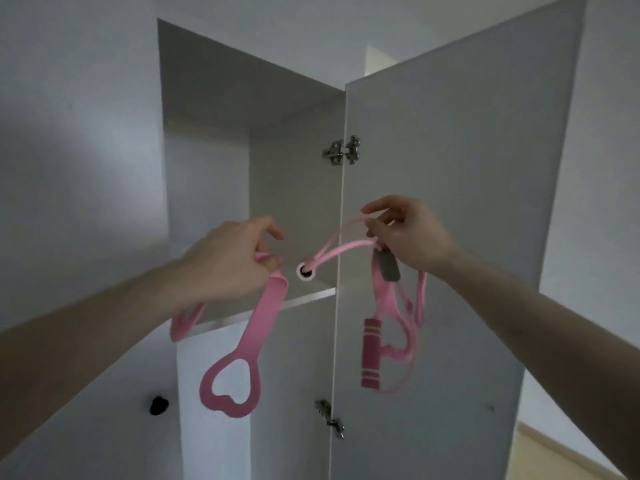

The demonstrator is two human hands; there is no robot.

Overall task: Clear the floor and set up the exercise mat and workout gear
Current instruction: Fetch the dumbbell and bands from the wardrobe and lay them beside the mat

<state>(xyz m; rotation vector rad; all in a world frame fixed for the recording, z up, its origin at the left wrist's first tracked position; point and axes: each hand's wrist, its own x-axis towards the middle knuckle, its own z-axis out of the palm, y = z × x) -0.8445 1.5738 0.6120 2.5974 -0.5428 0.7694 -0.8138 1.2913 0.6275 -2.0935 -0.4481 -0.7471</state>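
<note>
The left hand [235, 258] is raised in front of an open white cabinet, its fingers curled and pinching a flat pink resistance band [258, 327]. The band is draped down from that grip, and a heart-shaped loop [230, 386] is seen hanging at its lower end; a second strip of the same pink curves out below the left wrist.

The right hand [401, 233] is held slightly higher, to the right, with thumb and fingertips pinched on thin pink cords [341, 252]. From this pinch, the cords are stretched toward a small pink ring [305, 271] suspended between the two hands. Below the right hand, a grey tag [387, 270], more pink straps, and a darker pink striped foam handle [371, 353] are left dangling.

Behind the hands, the cabinet interior [277, 174] is shown with one shelf [277, 311]. The cabinet door [450, 237] is swung open on the right, fixed by two metal hinges [342, 150]. A dark knob [158, 405] is visible at lower left, and a strip of pale floor [571, 452] at lower right.
</note>
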